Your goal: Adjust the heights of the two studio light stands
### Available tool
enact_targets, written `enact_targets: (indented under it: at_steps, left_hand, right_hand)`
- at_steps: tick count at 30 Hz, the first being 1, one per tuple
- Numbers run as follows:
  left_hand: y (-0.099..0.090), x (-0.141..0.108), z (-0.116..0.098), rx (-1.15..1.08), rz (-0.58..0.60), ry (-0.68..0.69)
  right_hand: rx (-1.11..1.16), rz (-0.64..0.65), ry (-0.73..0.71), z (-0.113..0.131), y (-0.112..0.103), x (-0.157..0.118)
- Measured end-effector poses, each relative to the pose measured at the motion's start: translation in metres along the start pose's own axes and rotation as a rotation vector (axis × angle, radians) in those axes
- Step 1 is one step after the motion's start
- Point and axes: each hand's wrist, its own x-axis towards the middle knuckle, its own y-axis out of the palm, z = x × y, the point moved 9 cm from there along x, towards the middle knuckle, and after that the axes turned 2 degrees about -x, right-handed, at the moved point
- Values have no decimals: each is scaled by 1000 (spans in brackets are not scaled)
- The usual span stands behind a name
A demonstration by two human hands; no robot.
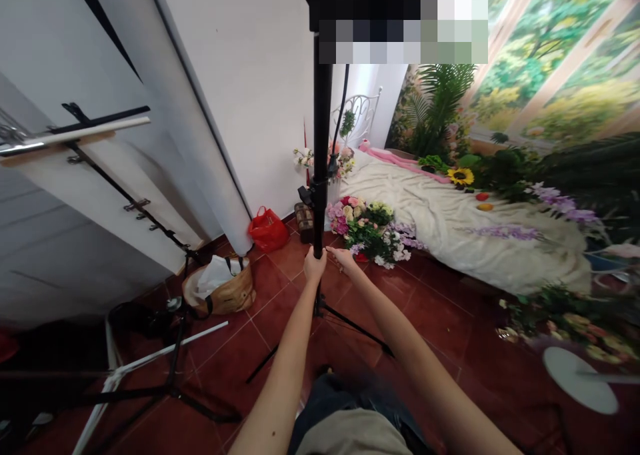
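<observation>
A tall black stand (321, 122) rises upright in front of me, with a dark clamp (309, 195) partway up and splayed legs on the floor. My left hand (315, 266) is wrapped round the pole below that clamp. Just right of the pole is my right hand (342, 259), its fingertips pointing at the pole near a small part that I cannot make out. Whether those fingertips pinch anything is too small to tell. A black cable (343, 108) hangs beside the upper pole. The top of the stand is hidden by a pixelated patch.
Flowers (370, 225) lie on the tiled floor (285, 322) beside a bed with a cream cover (415, 208). To the left are a red bag (269, 230), a woven basket (235, 292) and another black stand (175, 368). A round white base (575, 378) is at right.
</observation>
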Motion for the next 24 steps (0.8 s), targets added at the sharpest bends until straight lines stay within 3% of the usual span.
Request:
enact_targets:
  at_steps: [5, 8, 11, 14, 17, 24]
  left_hand:
    - [4, 4, 2, 92, -17, 11]
    - [7, 6, 1, 106, -43, 24]
    - [8, 7, 2, 120, -93, 22]
    - [8, 8, 3, 156, -150, 5]
    - [8, 6, 0, 251, -230, -29]
    - [7, -2, -30, 548, -371, -77]
  right_hand:
    - [250, 26, 155, -19, -13, -11]
    - [279, 14, 176, -36, -39, -25]
    - [322, 49, 259, -74, -77, -51]
    - [332, 34, 266, -120, -134, -86]
    - [341, -86, 305, -177, -207, -133]
    - [515, -535, 474, -308, -369, -295]
